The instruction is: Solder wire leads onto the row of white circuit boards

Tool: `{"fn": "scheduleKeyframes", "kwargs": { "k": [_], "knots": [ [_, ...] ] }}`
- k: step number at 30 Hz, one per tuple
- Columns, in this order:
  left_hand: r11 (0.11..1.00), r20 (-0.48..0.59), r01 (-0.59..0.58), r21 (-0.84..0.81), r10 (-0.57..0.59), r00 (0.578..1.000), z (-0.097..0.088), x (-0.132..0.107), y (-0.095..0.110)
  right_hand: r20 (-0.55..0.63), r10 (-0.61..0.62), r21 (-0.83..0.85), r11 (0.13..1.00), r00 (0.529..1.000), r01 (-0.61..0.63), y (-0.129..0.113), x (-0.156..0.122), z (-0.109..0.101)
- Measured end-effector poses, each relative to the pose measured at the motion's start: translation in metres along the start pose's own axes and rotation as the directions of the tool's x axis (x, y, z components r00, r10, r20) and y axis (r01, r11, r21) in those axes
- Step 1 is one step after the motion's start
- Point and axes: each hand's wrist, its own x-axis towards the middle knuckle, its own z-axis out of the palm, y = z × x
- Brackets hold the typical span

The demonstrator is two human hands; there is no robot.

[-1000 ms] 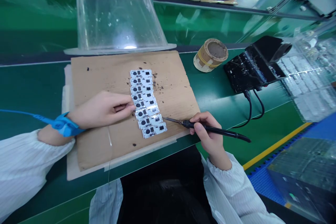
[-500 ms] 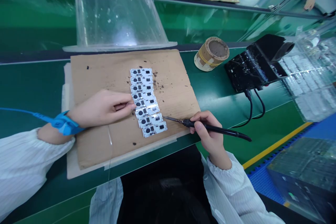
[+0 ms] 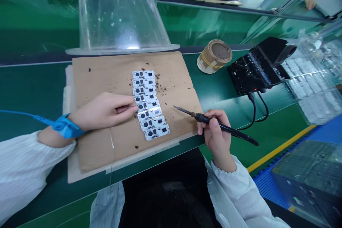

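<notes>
A strip of several white circuit boards [image 3: 151, 112] with black round and square parts lies on a brown cardboard sheet [image 3: 101, 74]. At the strip's left edge my left hand [image 3: 109, 110] is closed in a pinch, its fingertips by the middle boards. A thin strand of solder wire [image 3: 112, 142] trails from beneath that hand over the sheet's front edge. My right hand [image 3: 217, 131] is wrapped around the black handle of a soldering iron [image 3: 197, 115]. The iron's tip points left, above the cardboard and apart from the boards.
Behind the sheet stands a clear plastic hood [image 3: 120, 17]. A round cardboard tub [image 3: 213, 58] and a black soldering-iron holder [image 3: 251, 69] with cables sit at the back right. Dark crumbs [image 3: 161, 87] lie beside the boards. A blue wrist strap [image 3: 66, 125] tethers my left wrist. Another person's hand [image 3: 310, 1] shows far right.
My right hand has drawn the soldering iron back; its tip has moved up and right, away from the boards' right edge. My left hand and the boards have stayed in place.
</notes>
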Motion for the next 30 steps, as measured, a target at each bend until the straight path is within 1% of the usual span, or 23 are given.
{"fn": "scheduleKeyframes", "kwargs": {
  "k": [7,13,19,24,27,30],
  "knots": [
    [1.000,-0.012,-0.011,-0.010,0.011,1.000,0.000,-0.001,0.000,0.010,0.031,-0.047,0.998,0.999,-0.030,-0.001,-0.001,-0.001],
    [1.000,-0.010,-0.018,-0.005,0.018,1.000,0.001,0.001,-0.001,0.015,0.023,-0.039,0.999,1.000,-0.023,-0.001,-0.001,0.000],
    [0.998,-0.043,-0.052,-0.018,0.051,0.998,0.001,0.001,0.000,0.021,0.005,-0.029,1.000,1.000,-0.005,0.002,0.001,-0.004],
    [0.999,-0.045,-0.049,-0.020,0.048,0.998,0.000,0.002,0.001,-0.013,-0.029,-0.021,0.999,0.999,0.029,-0.003,0.009,-0.005],
    [0.999,-0.042,-0.049,-0.019,0.048,0.998,0.001,0.003,0.001,-0.043,-0.060,-0.025,0.998,0.997,0.059,-0.005,0.018,-0.002],
    [0.999,-0.044,-0.046,-0.014,0.046,0.998,0.001,0.003,0.001,-0.051,-0.091,-0.024,0.996,0.995,0.090,-0.002,0.024,0.003]
  ]
}}
